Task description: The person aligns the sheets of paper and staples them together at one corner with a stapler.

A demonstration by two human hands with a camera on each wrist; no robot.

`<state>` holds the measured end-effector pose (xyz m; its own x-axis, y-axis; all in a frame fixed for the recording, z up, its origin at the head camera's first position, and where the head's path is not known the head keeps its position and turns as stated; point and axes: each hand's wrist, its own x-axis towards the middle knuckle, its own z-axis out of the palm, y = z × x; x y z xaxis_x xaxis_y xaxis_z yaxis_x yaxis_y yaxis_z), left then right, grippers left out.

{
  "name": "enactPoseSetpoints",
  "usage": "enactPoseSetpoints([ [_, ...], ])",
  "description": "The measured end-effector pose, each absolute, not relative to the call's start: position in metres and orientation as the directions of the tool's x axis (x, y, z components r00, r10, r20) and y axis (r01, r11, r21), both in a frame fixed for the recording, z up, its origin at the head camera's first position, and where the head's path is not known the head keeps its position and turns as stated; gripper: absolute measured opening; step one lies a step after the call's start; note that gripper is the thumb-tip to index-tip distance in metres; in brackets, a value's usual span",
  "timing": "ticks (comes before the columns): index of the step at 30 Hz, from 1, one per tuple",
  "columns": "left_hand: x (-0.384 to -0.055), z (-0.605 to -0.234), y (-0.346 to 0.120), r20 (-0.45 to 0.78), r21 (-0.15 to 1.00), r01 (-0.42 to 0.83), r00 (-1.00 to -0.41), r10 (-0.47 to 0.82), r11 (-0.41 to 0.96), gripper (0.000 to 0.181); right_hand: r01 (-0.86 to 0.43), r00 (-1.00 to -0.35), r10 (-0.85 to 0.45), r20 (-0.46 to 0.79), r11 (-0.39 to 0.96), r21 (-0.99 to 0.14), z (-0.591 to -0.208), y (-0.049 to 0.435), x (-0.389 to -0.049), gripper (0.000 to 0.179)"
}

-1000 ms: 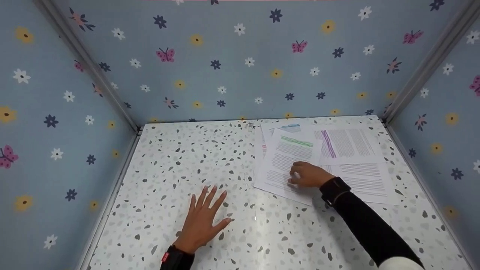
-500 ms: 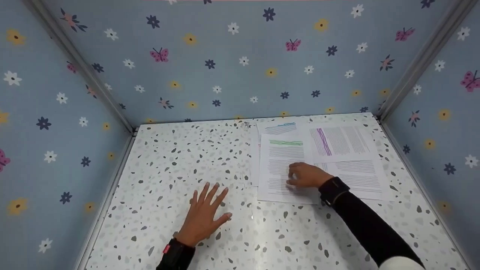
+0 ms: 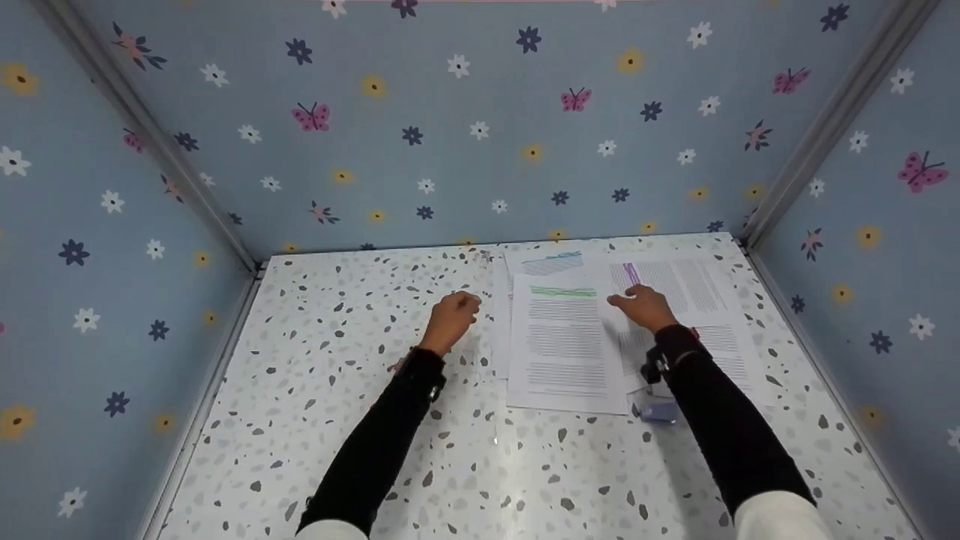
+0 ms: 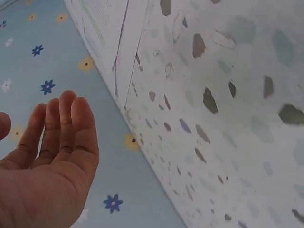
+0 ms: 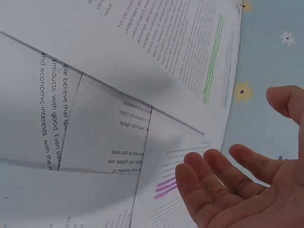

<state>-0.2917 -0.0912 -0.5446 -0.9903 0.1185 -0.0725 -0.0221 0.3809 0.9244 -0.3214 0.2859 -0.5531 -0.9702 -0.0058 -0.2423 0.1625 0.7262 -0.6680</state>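
Note:
A printed sheet with a green-highlighted top line (image 3: 566, 345) lies over several other printed sheets on the speckled table. My right hand (image 3: 645, 307) hovers by its right edge, over a sheet with purple highlighter strokes (image 3: 686, 285). In the right wrist view the right hand (image 5: 247, 185) has relaxed fingers and nothing in them. My left hand (image 3: 451, 321) is in the air left of the sheets. The left wrist view shows this hand (image 4: 57, 152) holding nothing, its fingers loosely bent.
A sheet with blue strokes (image 3: 551, 262) lies at the back. Beside the right forearm is a small bluish-purple object (image 3: 658, 411), partly hidden and blurred. Flower-patterned panels (image 3: 480, 165) enclose the speckled tabletop (image 3: 337, 360) at the back and both sides.
The green-highlighted sheet has turned from slanted to nearly straight. My right hand has lifted off it and moved away to the right; the left hand has moved forward from the tabletop.

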Motion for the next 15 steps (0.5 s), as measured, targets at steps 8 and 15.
enactPoseSetpoints([
  [8, -0.322, -0.569, -0.059, -0.508, 0.856, -0.479, -0.85, 0.141, 0.194, 0.045, 0.48, -0.864, 0.144, -0.483, 0.528, -0.701, -0.574, 0.287, -0.326, 0.041],
  [15, -0.321, -0.577, -0.047, -0.633, 0.774, -0.614, -0.757, 0.163, 0.156, 0.055, 0.51, -0.853, 0.169, -0.495, 0.472, -0.719, -0.581, 0.283, -0.328, 0.039],
])
